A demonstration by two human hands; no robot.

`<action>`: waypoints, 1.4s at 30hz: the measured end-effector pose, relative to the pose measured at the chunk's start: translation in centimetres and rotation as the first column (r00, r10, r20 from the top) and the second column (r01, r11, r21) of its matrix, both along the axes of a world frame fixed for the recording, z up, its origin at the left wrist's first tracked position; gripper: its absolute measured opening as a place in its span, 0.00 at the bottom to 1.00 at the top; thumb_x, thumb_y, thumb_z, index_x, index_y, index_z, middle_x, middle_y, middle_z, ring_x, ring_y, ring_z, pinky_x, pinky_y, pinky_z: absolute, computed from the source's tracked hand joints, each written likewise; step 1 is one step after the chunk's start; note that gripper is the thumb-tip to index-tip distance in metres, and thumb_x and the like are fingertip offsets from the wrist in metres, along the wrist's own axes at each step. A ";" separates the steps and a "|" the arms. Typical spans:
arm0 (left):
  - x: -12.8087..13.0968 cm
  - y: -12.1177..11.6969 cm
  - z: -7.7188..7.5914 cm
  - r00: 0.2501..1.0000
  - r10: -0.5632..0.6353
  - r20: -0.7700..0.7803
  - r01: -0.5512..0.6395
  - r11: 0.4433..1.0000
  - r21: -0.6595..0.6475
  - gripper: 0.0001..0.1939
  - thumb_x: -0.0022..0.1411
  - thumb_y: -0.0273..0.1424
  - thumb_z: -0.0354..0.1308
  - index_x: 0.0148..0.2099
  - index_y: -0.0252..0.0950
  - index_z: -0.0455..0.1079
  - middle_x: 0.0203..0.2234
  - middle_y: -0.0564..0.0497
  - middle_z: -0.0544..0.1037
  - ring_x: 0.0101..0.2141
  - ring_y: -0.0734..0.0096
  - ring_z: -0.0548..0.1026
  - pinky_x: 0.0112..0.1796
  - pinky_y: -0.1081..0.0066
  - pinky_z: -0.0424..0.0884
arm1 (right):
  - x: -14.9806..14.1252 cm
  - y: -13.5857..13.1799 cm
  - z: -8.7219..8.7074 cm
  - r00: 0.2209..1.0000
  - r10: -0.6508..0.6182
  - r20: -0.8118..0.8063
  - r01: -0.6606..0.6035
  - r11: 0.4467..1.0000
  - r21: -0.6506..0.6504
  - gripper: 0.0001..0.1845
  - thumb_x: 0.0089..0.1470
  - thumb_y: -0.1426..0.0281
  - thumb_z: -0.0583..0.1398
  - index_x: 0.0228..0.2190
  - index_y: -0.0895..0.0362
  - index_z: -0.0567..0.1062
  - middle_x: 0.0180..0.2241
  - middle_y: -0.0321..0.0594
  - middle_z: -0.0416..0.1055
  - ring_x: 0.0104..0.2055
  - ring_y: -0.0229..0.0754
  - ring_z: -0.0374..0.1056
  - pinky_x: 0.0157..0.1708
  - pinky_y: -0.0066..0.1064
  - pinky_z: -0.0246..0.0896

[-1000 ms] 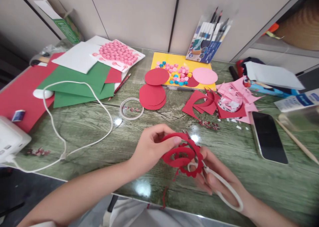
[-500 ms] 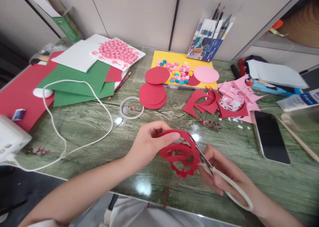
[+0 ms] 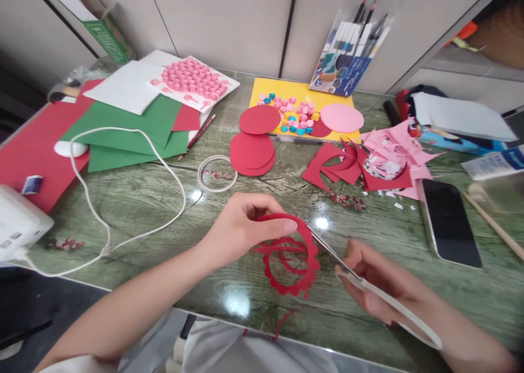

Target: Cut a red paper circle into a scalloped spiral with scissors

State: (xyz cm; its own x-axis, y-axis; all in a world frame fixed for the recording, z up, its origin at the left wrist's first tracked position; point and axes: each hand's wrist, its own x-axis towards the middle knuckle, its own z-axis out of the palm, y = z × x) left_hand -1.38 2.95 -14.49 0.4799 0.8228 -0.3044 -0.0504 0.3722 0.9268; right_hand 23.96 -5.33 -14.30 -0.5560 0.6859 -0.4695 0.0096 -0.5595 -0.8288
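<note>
My left hand (image 3: 241, 226) pinches the top rim of a red paper cutout (image 3: 289, 256), a scalloped ring with cut shapes inside, held above the green table (image 3: 143, 204). My right hand (image 3: 388, 291) grips white-handled scissors (image 3: 368, 288), whose blades point up-left and meet the cutout's right edge. A thin red paper strip (image 3: 284, 321) dangles below the cutout.
Red paper discs (image 3: 251, 149), a tape ring (image 3: 216, 173), red and pink scraps (image 3: 368, 163), a yellow sheet with small paper rolls (image 3: 295, 116), green and red sheets (image 3: 123, 130), a white cable (image 3: 123, 187), a phone (image 3: 450, 220), a brush pack (image 3: 347, 51) and a wooden stick (image 3: 493, 226) lie around.
The right hand with the scissors has drawn back to the right, out of the cutout's middle to its edge. The cutout now hangs more open and flatter from the left hand.
</note>
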 end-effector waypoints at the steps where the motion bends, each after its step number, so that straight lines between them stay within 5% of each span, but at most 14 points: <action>1: -0.1 0.1 0.1 1.000 -0.020 0.002 0.020 1.000 -0.001 0.09 0.51 0.32 0.69 0.25 0.34 0.73 0.17 0.57 0.67 0.20 0.80 0.61 0.22 0.76 0.55 | 0.2 0.0 0.0 1.000 0.008 0.025 -0.008 1.000 -0.004 0.21 0.54 0.48 0.63 0.34 0.52 0.66 0.24 0.26 0.56 0.21 0.32 0.42 0.20 0.26 0.36; 13: -0.9 1.2 1.4 0.937 -0.289 -0.197 0.306 0.950 0.061 0.10 0.51 0.32 0.67 0.24 0.32 0.74 0.18 0.54 0.68 0.20 0.78 0.62 0.21 0.76 0.56 | 1.9 0.1 -0.2 0.947 0.196 0.255 -0.194 0.981 -0.034 0.26 0.49 0.42 0.62 0.33 0.51 0.67 0.25 0.30 0.57 0.26 0.38 0.49 0.26 0.30 0.44; 25: -0.9 1.4 1.4 0.884 -0.401 -0.242 0.429 0.900 0.077 0.10 0.53 0.32 0.65 0.24 0.32 0.73 0.17 0.55 0.67 0.20 0.80 0.61 0.20 0.77 0.56 | 2.5 0.2 -0.6 0.912 0.272 0.308 -0.298 0.954 0.039 0.16 0.57 0.54 0.63 0.34 0.52 0.68 0.25 0.32 0.64 0.25 0.37 0.54 0.24 0.28 0.45; 30: -0.9 1.3 1.3 0.875 -0.403 -0.268 0.434 0.898 0.068 0.10 0.53 0.32 0.65 0.24 0.32 0.73 0.17 0.55 0.67 0.20 0.79 0.61 0.20 0.77 0.55 | 2.5 0.3 -0.5 0.885 0.275 0.376 -0.325 0.943 0.077 0.15 0.57 0.55 0.63 0.31 0.53 0.67 0.25 0.31 0.62 0.26 0.37 0.52 0.23 0.27 0.46; 42: -0.5 1.3 1.3 0.922 -0.298 -0.246 0.323 0.944 0.067 0.13 0.52 0.34 0.66 0.23 0.32 0.71 0.17 0.55 0.66 0.20 0.79 0.62 0.20 0.77 0.56 | 2.2 0.2 -1.2 0.955 0.222 0.198 -0.225 0.974 -0.010 0.18 0.54 0.55 0.66 0.36 0.51 0.67 0.28 0.31 0.59 0.28 0.38 0.50 0.26 0.29 0.44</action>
State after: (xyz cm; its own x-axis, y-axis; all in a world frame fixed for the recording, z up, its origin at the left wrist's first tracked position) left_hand -1.85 4.20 -13.21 0.6439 0.6765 -0.3574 0.2705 0.2358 0.9334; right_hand 26.20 -5.10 -15.49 -0.5935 0.5609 -0.5772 0.2965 -0.5143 -0.8047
